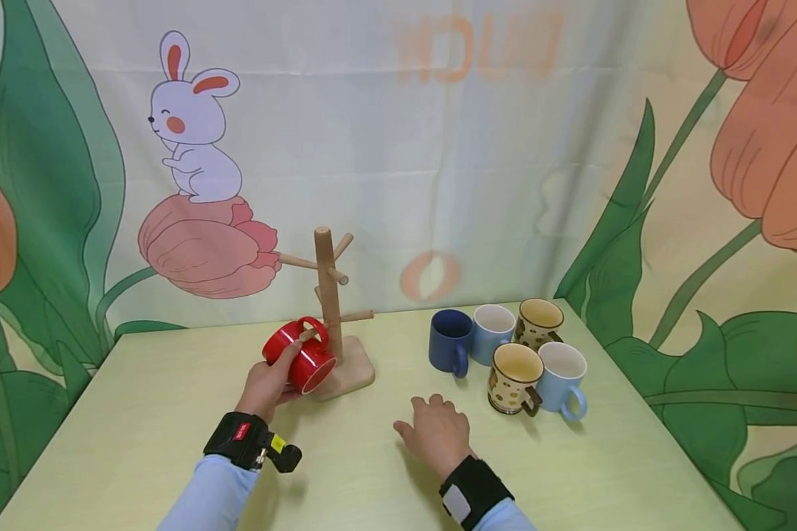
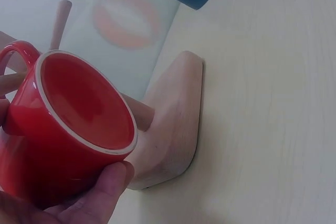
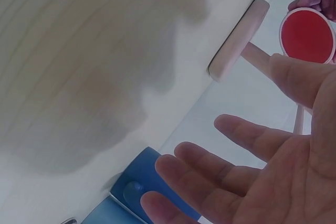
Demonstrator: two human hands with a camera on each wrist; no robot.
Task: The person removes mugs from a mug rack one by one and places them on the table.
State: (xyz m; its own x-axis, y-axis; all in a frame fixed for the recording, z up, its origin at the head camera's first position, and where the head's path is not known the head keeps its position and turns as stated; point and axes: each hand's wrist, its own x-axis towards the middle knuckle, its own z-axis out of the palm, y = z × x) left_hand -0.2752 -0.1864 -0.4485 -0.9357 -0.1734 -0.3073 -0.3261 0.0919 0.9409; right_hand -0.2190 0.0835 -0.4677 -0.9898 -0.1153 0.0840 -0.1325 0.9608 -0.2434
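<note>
A glossy red mug (image 1: 301,357) lies tilted on its side against the wooden mug tree (image 1: 328,295), its base facing me. My left hand (image 1: 268,385) grips the mug by its body, thumb near the handle. One low peg of the tree (image 1: 310,334) shows through the handle's loop. In the left wrist view, fingers (image 2: 102,192) support the mug (image 2: 58,124) from below, near its pale base rim. My right hand (image 1: 436,435) hovers over the table with nothing in it, its fingers (image 3: 199,177) spread and slightly bent.
Right of the tree stand a dark blue mug (image 1: 450,343), two light blue mugs, one at the front right (image 1: 561,376), and two cream patterned mugs, one in front (image 1: 514,376). A printed curtain (image 1: 345,133) hangs behind the table (image 1: 173,413).
</note>
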